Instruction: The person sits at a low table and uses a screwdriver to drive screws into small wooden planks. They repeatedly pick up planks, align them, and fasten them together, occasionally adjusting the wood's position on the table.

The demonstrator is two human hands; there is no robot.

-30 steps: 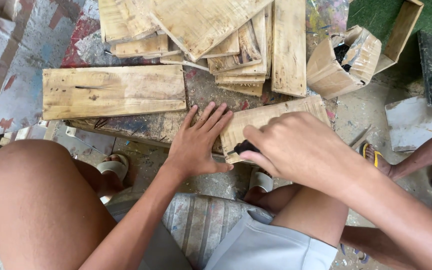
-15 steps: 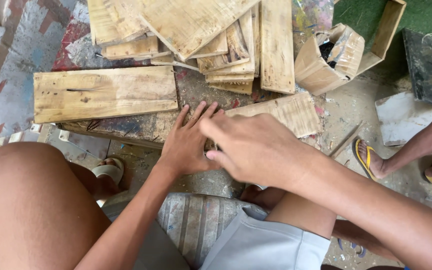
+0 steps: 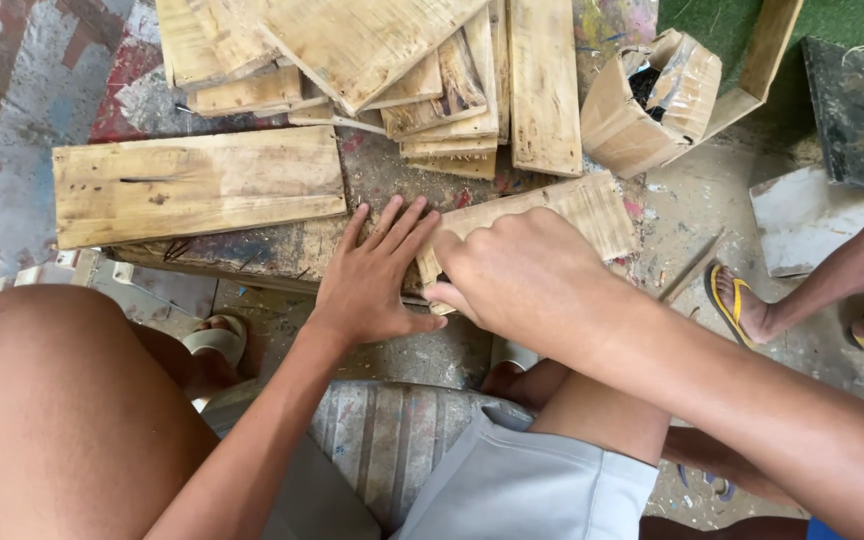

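My left hand [image 3: 377, 285] flat with fingers spread on the bench [image 3: 282, 250] at centre frame, my right hand [image 3: 522, 275] curled over the near end of a short plank [image 3: 577, 205], grip hidden, longer plank [image 3: 192, 185] left of them

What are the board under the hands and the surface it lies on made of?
The small board looks like raw, unfinished wood: pale yellow, visible grain, rough edges. The work surface beneath seems to be worn wood or board, stained with paint and grime; its exact material is hard to tell.
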